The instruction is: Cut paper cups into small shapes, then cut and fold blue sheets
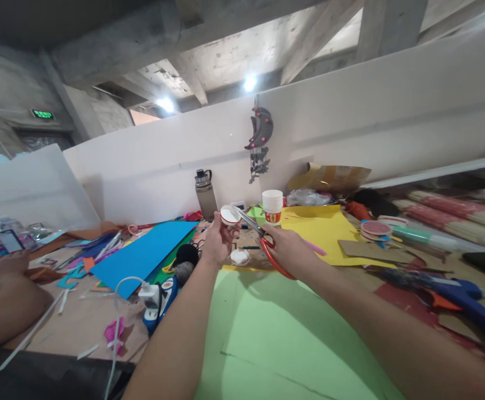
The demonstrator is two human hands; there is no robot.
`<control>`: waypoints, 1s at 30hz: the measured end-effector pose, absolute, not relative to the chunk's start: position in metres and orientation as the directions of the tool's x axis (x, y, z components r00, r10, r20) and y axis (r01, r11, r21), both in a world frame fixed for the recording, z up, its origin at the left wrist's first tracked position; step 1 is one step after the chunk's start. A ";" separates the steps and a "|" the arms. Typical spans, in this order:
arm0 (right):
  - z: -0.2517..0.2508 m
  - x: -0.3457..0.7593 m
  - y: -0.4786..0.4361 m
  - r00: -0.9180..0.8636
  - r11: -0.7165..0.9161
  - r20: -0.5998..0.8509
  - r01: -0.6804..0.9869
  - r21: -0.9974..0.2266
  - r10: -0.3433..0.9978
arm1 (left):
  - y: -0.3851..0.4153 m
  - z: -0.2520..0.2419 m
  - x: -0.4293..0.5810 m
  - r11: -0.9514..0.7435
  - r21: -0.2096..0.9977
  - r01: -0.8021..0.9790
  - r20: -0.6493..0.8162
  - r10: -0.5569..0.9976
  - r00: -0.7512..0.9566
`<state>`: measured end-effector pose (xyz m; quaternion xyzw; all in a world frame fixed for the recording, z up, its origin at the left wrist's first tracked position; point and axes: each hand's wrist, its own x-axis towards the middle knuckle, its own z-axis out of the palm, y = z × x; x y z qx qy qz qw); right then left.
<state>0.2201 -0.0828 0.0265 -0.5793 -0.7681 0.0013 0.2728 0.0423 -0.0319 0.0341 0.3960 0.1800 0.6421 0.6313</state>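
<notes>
Between the fingers of my left hand (pixel 218 244) is a white paper cup piece (pixel 229 215) with a red edge, its round side facing me. My right hand (pixel 286 247) grips scissors (pixel 270 256) with orange-red handles. Their blades reach up and left to the rim of the cup piece; whether they are cutting into it I cannot tell. Just below, a second small white cup piece (pixel 239 256) lies near the far edge of a light green sheet (pixel 284 333). A stack of white paper cups (pixel 272 204) with red printing stands behind the scissors.
Blue sheet (pixel 146 255), power strip (pixel 159 311) and black yarn ball (pixel 187 254) lie to the left; yellow sheet (pixel 321 230) and blue glue gun (pixel 467 300) to the right. A bottle (pixel 204 194) stands behind. Another person's arm (pixel 11 300) rests far left.
</notes>
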 end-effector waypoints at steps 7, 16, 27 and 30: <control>0.025 0.219 -0.083 -0.183 0.318 0.421 0.907 -0.275 0.888 | -0.031 0.032 0.046 -0.197 0.700 -0.686 0.300 0.953 0.033; 0.020 0.220 -0.081 -0.181 0.354 0.448 0.872 -0.338 0.875 | -0.035 0.038 0.043 -0.136 0.742 -0.657 0.260 0.961 0.095; 0.026 0.217 -0.084 -0.172 0.310 0.401 0.898 -0.312 0.900 | -0.032 0.032 0.044 -0.169 0.732 -0.661 0.318 0.941 0.112; 0.029 0.217 -0.086 -0.174 0.313 0.404 0.898 -0.309 0.898 | -0.031 0.032 0.044 -0.199 0.721 -0.663 0.354 0.929 0.106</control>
